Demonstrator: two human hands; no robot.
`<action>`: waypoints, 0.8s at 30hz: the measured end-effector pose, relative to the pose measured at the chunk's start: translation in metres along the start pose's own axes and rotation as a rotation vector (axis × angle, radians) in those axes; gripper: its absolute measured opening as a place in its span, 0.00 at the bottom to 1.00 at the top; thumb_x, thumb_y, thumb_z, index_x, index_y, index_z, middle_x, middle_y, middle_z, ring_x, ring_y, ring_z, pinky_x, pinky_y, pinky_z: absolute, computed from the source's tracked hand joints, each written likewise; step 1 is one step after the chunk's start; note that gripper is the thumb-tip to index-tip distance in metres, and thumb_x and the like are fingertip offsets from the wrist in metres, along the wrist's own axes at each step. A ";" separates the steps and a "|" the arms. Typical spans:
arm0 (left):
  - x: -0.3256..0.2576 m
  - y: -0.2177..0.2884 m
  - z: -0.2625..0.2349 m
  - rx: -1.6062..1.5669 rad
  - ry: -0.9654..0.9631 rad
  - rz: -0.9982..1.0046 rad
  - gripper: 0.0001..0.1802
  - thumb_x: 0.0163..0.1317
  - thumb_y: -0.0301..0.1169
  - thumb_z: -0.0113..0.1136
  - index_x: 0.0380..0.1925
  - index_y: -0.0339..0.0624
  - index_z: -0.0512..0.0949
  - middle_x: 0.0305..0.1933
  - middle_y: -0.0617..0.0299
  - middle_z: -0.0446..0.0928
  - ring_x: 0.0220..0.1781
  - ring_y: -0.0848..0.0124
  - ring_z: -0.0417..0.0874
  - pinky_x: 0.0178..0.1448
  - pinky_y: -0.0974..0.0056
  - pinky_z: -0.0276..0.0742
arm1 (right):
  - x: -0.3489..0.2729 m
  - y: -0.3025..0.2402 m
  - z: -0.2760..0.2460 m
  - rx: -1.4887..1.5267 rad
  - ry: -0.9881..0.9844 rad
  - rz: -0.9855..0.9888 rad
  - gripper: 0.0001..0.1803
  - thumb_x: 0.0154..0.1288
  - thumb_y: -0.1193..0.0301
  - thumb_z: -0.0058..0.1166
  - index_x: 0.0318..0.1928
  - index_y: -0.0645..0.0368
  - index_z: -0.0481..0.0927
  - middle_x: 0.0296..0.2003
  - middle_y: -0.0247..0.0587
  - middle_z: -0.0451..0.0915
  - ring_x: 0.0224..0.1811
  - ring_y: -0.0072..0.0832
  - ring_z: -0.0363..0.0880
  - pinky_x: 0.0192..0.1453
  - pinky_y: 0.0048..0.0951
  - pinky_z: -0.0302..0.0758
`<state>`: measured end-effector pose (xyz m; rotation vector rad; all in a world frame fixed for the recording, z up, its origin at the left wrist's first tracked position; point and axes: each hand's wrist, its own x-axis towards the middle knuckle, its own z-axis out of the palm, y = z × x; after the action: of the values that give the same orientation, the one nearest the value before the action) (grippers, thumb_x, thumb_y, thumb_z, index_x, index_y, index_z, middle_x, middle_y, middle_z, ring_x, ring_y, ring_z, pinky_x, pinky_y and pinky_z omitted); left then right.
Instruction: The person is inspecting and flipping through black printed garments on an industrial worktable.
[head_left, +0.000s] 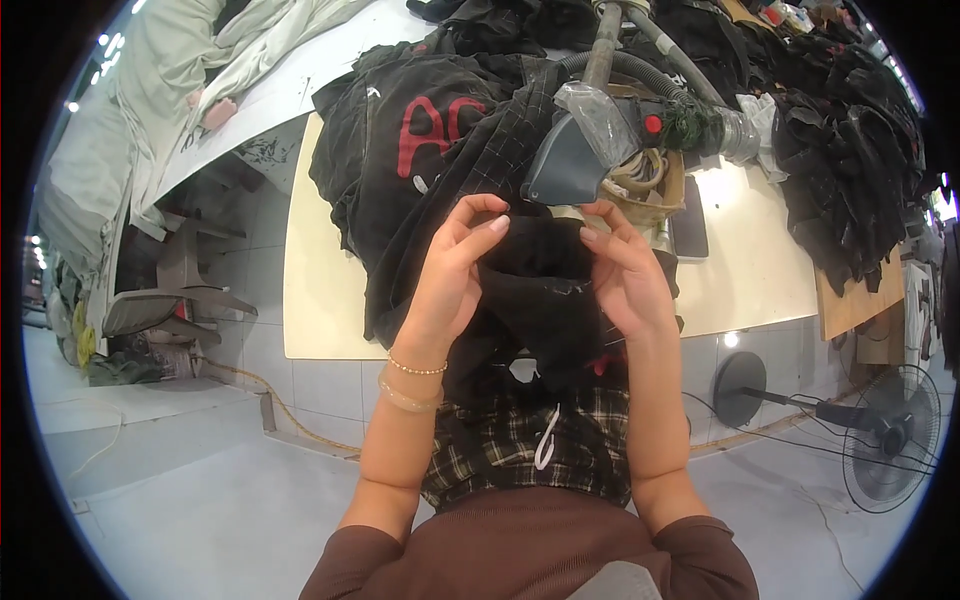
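Hands: left hand (452,272) and right hand (622,275) pinching black garment (540,290) near, fingers curled tight. Handling midway; dark pile (420,150) far on table (310,300) untouched.

A cream-topped desk (310,300) stood on a pale grey floor (200,500) before white tiled panels (320,385). A standing fan (890,440) lay at the floor's right, its cable trailing. Grey plastic chairs (165,300) were stacked at the left. Ceiling lights (105,45) glowed in the upper left.

Left hand (450,270), right hand (622,275) pinching black garment (540,290) edge.
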<state>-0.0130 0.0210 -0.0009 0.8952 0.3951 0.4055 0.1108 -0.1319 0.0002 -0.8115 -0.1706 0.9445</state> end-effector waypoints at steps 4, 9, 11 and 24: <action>-0.006 0.004 0.009 0.014 -0.066 0.041 0.14 0.61 0.21 0.59 0.47 0.41 0.71 0.41 0.64 0.77 0.44 0.77 0.78 0.53 0.71 0.73 | 0.000 0.003 0.002 0.035 -0.040 -0.072 0.17 0.57 0.86 0.54 0.46 0.58 0.70 0.40 0.30 0.72 0.46 0.18 0.70 0.56 0.20 0.63; -0.004 0.000 0.019 0.742 0.015 0.472 0.18 0.51 0.20 0.68 0.43 0.35 0.76 0.37 0.65 0.78 0.42 0.79 0.76 0.52 0.71 0.72 | 0.002 0.008 0.000 0.013 -0.108 -0.198 0.16 0.56 0.87 0.53 0.42 0.57 0.69 0.40 0.31 0.69 0.46 0.17 0.68 0.55 0.20 0.63; 0.000 -0.006 0.018 0.777 0.051 0.568 0.12 0.49 0.18 0.67 0.36 0.33 0.79 0.34 0.64 0.77 0.39 0.77 0.78 0.47 0.71 0.73 | 0.001 0.008 0.003 0.017 -0.122 -0.230 0.16 0.55 0.87 0.53 0.41 0.57 0.69 0.40 0.31 0.69 0.46 0.17 0.68 0.55 0.20 0.62; 0.004 -0.012 0.025 0.857 0.223 0.800 0.10 0.44 0.11 0.64 0.29 0.31 0.80 0.29 0.62 0.74 0.31 0.73 0.76 0.37 0.71 0.72 | 0.000 0.025 0.016 -1.118 0.322 -0.846 0.10 0.49 0.82 0.65 0.30 0.67 0.75 0.26 0.43 0.75 0.27 0.35 0.74 0.34 0.29 0.71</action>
<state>0.0046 -0.0004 0.0024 1.8606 0.4055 1.1226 0.0871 -0.1149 -0.0054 -1.7034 -0.7284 -0.1808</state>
